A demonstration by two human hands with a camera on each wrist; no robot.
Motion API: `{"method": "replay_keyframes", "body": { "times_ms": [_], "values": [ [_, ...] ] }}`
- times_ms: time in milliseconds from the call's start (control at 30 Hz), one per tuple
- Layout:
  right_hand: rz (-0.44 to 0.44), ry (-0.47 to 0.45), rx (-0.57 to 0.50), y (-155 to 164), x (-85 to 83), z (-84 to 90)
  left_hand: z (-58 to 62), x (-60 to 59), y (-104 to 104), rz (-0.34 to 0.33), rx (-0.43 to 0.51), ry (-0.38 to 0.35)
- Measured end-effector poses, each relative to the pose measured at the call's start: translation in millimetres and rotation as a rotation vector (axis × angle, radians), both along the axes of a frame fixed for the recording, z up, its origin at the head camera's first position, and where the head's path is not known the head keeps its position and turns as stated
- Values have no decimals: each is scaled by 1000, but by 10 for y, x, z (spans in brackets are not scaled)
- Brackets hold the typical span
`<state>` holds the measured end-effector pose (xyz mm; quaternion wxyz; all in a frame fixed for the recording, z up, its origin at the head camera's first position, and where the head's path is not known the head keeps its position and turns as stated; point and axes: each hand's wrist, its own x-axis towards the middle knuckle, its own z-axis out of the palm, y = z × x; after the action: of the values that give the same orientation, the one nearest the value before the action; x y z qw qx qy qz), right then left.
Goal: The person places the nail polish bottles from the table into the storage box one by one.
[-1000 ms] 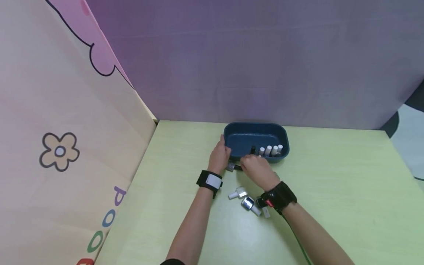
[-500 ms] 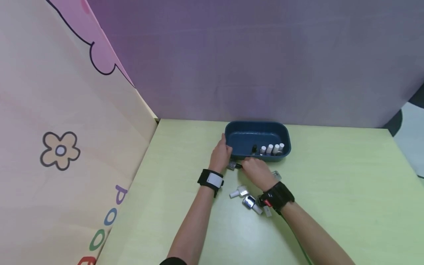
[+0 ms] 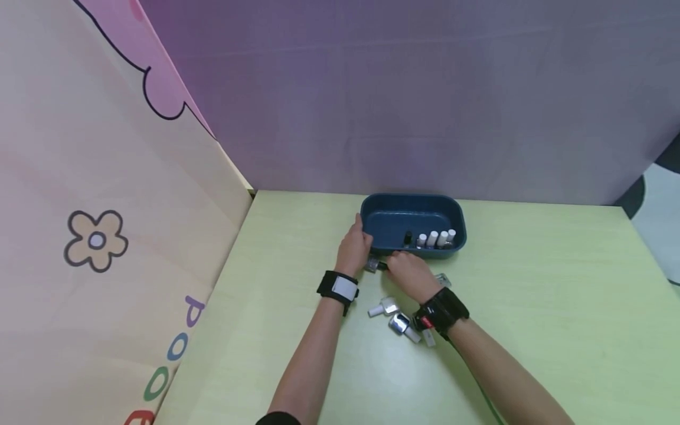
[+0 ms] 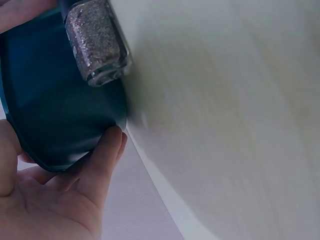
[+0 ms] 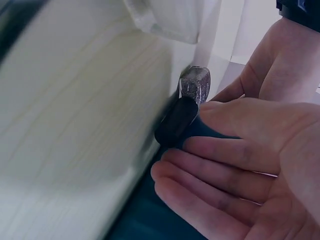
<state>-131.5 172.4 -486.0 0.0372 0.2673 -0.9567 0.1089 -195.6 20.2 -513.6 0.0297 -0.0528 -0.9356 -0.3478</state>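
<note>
My left hand [image 3: 352, 250] grips the left end of a dark blue tray [image 3: 409, 199], thumb at the rim and fingers against the outer wall in the left wrist view. My right hand [image 3: 411, 273] is at the tray's front wall, palm showing and fingers loosely bent in the right wrist view. Beside its thumb tip lies the black cap of a glittery nail polish bottle [image 5: 195, 82]. That same bottle [image 4: 97, 42] sits against the tray's outside, between both hands. Inside the tray, several white-capped bottles [image 3: 432, 239] and one black-capped bottle [image 3: 408, 238] stand along the front side.
Nearer on the pale green table [image 3: 542, 295] lie a clear nail polish bottle [image 3: 389, 305], a silvery one [image 3: 399, 323] and another, its pale cap [image 3: 428, 337] partly under the right wrist. One more bottle [image 3: 443, 280] lies right of the right hand. A purple backdrop [image 3: 404, 106] rises behind.
The view has shifted slightly, and the right wrist has turned a little, showing more of the bottle beside it. Both hands stay at the tray.
</note>
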Motion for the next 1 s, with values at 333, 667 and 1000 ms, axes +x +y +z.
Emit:
{"method": "replay_keyframes", "body": {
  "times_ms": [333,667,1000],
  "values": [
    [18,13,21,-1,-42,-67,-8,-17,0,3,-5,1],
    [12,10,33,-18,-99,-103,-15,-12,-10,8,12,-17],
    [-2,-24,-11,-35,-123,-142,-12,2,-7,2,24,-14]
  ]
}}
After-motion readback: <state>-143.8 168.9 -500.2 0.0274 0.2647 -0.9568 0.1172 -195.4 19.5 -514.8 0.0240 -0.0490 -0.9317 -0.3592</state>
